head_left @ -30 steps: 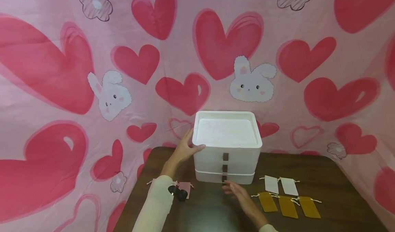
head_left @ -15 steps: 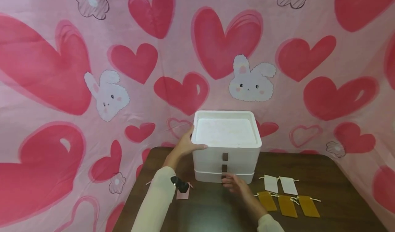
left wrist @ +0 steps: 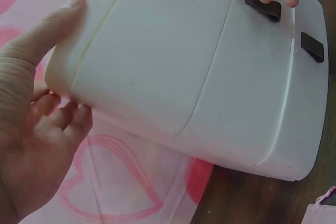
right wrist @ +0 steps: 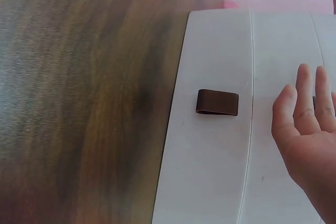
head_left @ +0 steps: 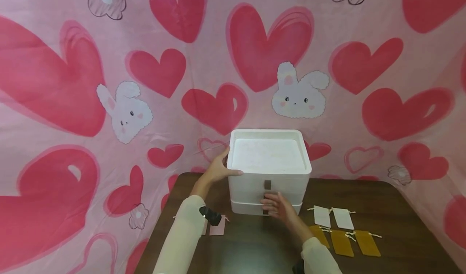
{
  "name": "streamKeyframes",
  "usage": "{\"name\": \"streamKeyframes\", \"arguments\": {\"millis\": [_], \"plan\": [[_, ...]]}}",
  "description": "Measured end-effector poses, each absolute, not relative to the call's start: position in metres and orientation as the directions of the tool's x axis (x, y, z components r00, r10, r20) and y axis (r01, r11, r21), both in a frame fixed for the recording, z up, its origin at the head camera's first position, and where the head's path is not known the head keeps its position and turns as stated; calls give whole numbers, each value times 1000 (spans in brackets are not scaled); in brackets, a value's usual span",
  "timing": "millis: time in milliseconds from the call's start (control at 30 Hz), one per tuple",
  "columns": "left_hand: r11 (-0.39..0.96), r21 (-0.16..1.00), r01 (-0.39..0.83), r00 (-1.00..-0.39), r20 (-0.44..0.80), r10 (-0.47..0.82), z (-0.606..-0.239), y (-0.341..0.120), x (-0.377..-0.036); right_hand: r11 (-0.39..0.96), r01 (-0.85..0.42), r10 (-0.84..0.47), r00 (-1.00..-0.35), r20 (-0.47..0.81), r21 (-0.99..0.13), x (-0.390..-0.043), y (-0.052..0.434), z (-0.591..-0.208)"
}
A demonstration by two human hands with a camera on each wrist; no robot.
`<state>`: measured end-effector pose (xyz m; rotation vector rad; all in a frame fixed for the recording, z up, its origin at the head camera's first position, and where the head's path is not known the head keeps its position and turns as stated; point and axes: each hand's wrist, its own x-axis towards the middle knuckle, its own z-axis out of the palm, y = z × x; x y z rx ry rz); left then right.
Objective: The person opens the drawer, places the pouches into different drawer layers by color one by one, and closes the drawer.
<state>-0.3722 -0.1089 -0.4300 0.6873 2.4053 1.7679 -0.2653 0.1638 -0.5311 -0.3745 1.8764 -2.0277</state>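
A white drawer box [head_left: 271, 152] with three stacked drawers stands on the table, a dark tab on each drawer front. My left hand [head_left: 218, 168] holds its upper left corner, thumb at the front edge and fingers bent against the side, as the left wrist view shows. My right hand [head_left: 280, 207] is at the front with fingers extended, right at the middle tab [left wrist: 263, 6] and partly hiding it. The bottom tab [right wrist: 217, 102] shows plainly in the right wrist view. Above the right hand is the top tab [head_left: 267, 184]. All the drawers look closed.
Two white drawstring pouches [head_left: 343, 218] lie right of the box, with three mustard pouches [head_left: 342, 243] in front of them. Pink pouches [head_left: 217, 225] lie at the left, partly behind my left sleeve [head_left: 182, 233]. A pink heart-print cloth [head_left: 214, 39] hangs behind the table.
My right hand has risen from the bottom tab to the middle tab, its fingers spreading over the drawer front. The left hand stays at the box corner.
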Motion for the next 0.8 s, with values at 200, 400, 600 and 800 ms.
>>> {"name": "streamKeyframes", "arguments": {"millis": [200, 400, 600, 800], "plan": [[163, 952, 260, -907, 184, 378, -436, -113, -376, -26, 123, -397, -912, -102, -992, -274, 158, -526], [132, 965, 228, -916, 166, 366, -439, -114, -378, -48, 147, -404, -907, -115, -988, -281, 154, -522], [126, 966, 228, -918, 170, 359, -441, -113, -382, -162, 145, -415, -907, -66, -976, -284, 152, -519], [152, 958, 244, -914, 175, 366, -441, -114, -381, -270, 172, -411, -910, -48, -947, -285, 148, -521]]}}
